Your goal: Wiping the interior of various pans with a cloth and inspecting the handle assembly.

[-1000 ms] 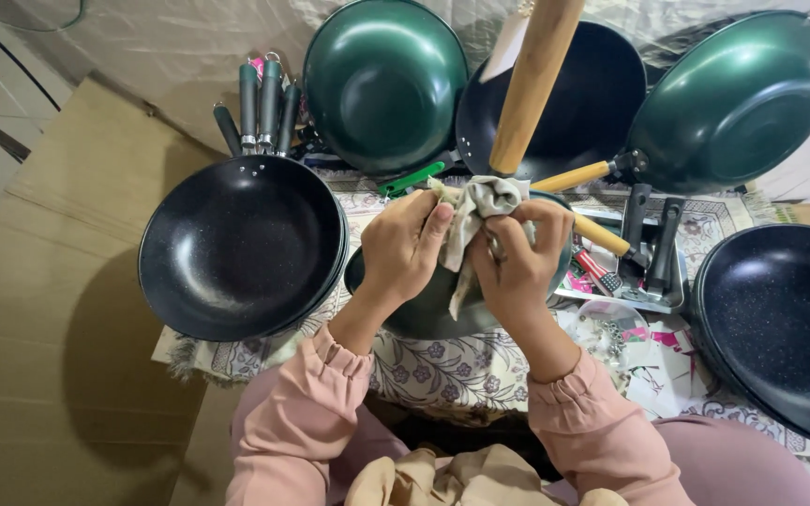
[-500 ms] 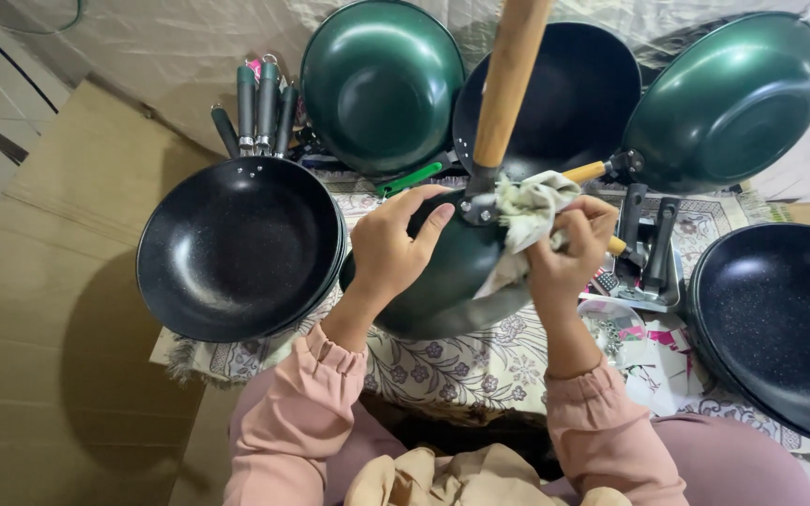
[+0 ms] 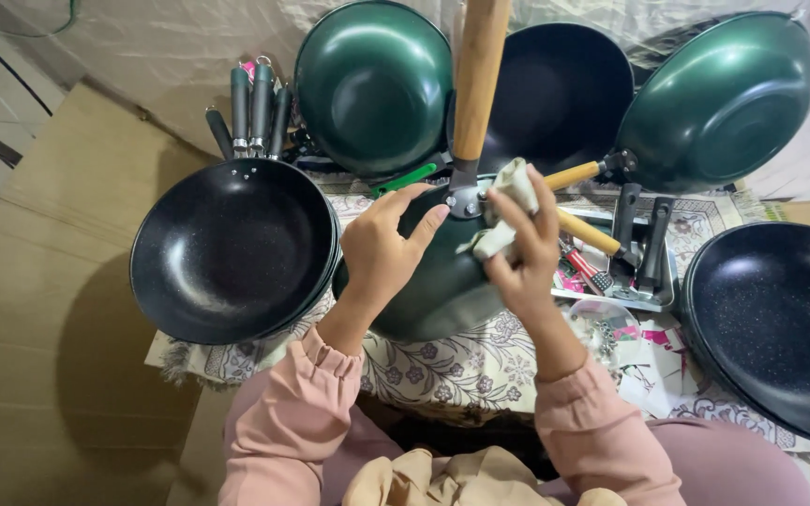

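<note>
Green wok (image 3: pixel 433 281) front and centre, tipped on its side over the patterned cloth (image 3: pixel 442 361), wooden handle (image 3: pixel 477 80) pointing straight up at the camera. Right hand (image 3: pixel 522 248) pinches a pale rag (image 3: pixel 508 201) against the handle bracket (fingers bunched tight around it). Left hand (image 3: pixel 382 248) lies spread on the wok's green back, steadying it. Stacked black pans (image 3: pixel 232 248) sit just left; another black pan (image 3: pixel 780 328) lies right.
</note>
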